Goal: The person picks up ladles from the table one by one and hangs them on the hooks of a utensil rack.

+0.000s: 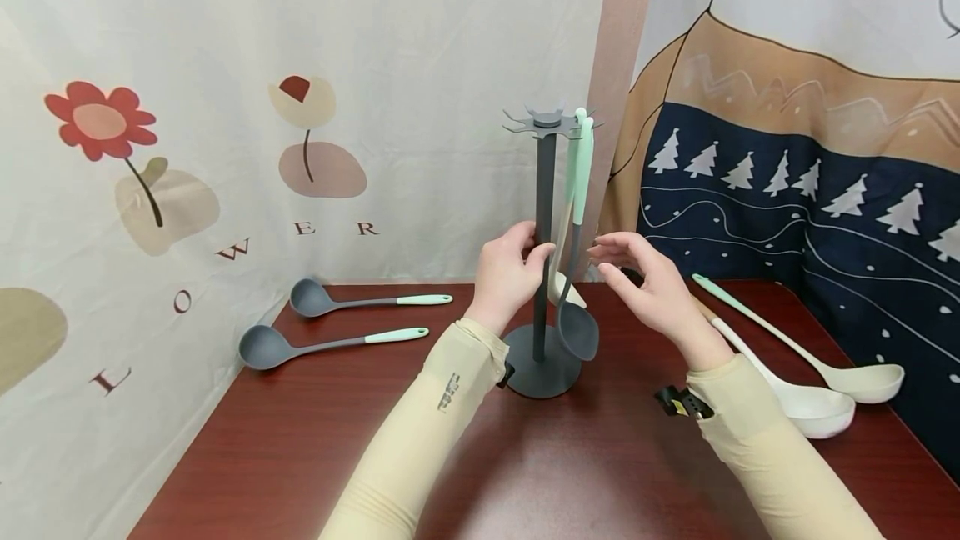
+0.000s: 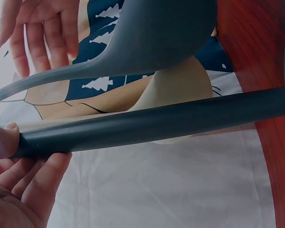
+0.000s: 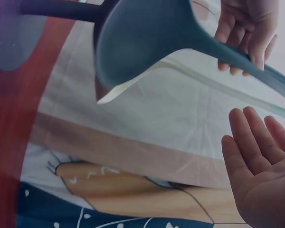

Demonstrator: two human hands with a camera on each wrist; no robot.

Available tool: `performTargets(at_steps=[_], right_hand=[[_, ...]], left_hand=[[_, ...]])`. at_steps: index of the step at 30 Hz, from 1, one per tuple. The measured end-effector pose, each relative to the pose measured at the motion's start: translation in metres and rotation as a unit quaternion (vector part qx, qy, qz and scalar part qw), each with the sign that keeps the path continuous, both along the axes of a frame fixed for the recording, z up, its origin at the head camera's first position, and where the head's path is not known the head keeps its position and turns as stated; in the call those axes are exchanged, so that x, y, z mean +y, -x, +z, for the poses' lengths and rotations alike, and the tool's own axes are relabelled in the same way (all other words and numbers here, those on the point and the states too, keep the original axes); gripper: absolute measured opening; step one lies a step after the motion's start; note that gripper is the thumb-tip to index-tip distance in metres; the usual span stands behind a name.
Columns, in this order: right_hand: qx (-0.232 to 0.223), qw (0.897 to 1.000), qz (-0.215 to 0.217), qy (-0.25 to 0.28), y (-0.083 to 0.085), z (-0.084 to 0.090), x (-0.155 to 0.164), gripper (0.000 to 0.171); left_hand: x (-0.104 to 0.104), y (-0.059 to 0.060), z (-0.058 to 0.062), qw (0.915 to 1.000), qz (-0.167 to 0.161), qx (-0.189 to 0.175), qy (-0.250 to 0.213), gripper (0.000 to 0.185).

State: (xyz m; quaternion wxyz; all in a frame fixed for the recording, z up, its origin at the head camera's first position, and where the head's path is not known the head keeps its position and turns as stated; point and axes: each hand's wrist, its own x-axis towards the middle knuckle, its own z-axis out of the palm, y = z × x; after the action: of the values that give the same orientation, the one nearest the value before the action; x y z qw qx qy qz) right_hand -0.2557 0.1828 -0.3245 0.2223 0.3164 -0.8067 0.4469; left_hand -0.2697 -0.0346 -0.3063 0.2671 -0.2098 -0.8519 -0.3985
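A dark grey utensil stand (image 1: 546, 190) with a round base and a ring of hooks stands upright on the table. My left hand (image 1: 510, 273) holds its pole, thumb on one side and fingers on the other. From the hooks on the right hang a grey ladle (image 1: 578, 332) with a mint handle and, behind it, a cream-coloured utensil (image 1: 567, 292) whose head is partly hidden. Just right of the hanging ladle is my right hand (image 1: 651, 286); its palm and extended fingers (image 3: 249, 137) show in the right wrist view, with nothing held.
Two grey ladles with mint handles, one nearer (image 1: 262, 347) and one farther back (image 1: 310, 298), lie at the left. At the right lie a white ladle (image 1: 821, 413) and a cream ladle (image 1: 866, 383). Printed cloth (image 1: 420, 65) hangs behind the table (image 1: 540, 473).
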Motion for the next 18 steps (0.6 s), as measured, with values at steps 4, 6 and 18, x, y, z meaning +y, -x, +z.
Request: performTargets(at_steps=[4, 6, 18], right_hand=[[-0.014, 1.0, -0.013, -0.019, -0.001, -0.003, 0.008, 0.037], [-0.026, 0.999, -0.02, -0.031, -0.002, -0.005, 0.012, 0.038], [-0.06, 0.994, -0.012, -0.089, 0.001, -0.017, 0.036, 0.058]], left_hand=[[0.0, 0.0, 0.0, 1.0, -0.002, 0.0, -0.001, 0.02], [0.0, 0.0, 0.0, 1.0, -0.004, -0.001, -0.003, 0.019], [0.0, 0.0, 0.0, 0.9999, -0.008, -0.007, -0.009, 0.018]])
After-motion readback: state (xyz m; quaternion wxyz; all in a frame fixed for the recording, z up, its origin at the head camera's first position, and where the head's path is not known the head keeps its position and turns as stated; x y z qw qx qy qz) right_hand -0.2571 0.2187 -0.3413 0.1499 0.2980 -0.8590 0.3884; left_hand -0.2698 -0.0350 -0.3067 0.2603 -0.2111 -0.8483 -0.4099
